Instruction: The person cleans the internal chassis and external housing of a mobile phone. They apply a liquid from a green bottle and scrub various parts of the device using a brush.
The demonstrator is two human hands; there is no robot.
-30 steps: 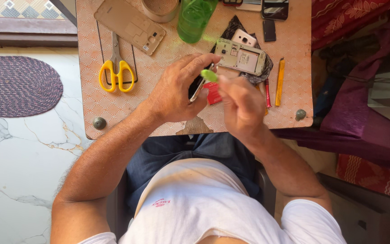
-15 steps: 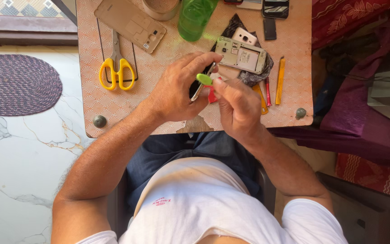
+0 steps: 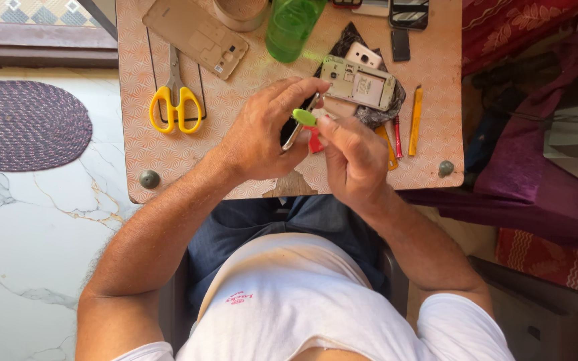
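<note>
Looking down from the head camera, I see the small patterned table (image 3: 168, 144) filling the far middle of the scene, with a marble floor and a purple oval rug (image 3: 25, 126) to its left and dark red and purple cloth (image 3: 536, 154) heaped to its right. On the far part of the table lie a tan phone back cover (image 3: 194, 35) and a green translucent bottle (image 3: 292, 25). Yellow-handled scissors (image 3: 176, 100) rest on the left side of the table. An opened phone frame (image 3: 359, 81) sits far right of centre on a dark pouch, with an orange pry tool (image 3: 415, 120) and a thin red tool (image 3: 397, 137) just beside it on the right.

My left hand (image 3: 262, 130) is curled around a dark phone (image 3: 296, 127), held on edge above the near part of the table, thumb and forefinger clamped on its sides. My right hand (image 3: 356, 157) has its thumb and fingers pressed together, pinching a small green pick (image 3: 304, 117) against the phone's edge. Something red shows just below the pick; I cannot tell what it is.
</note>
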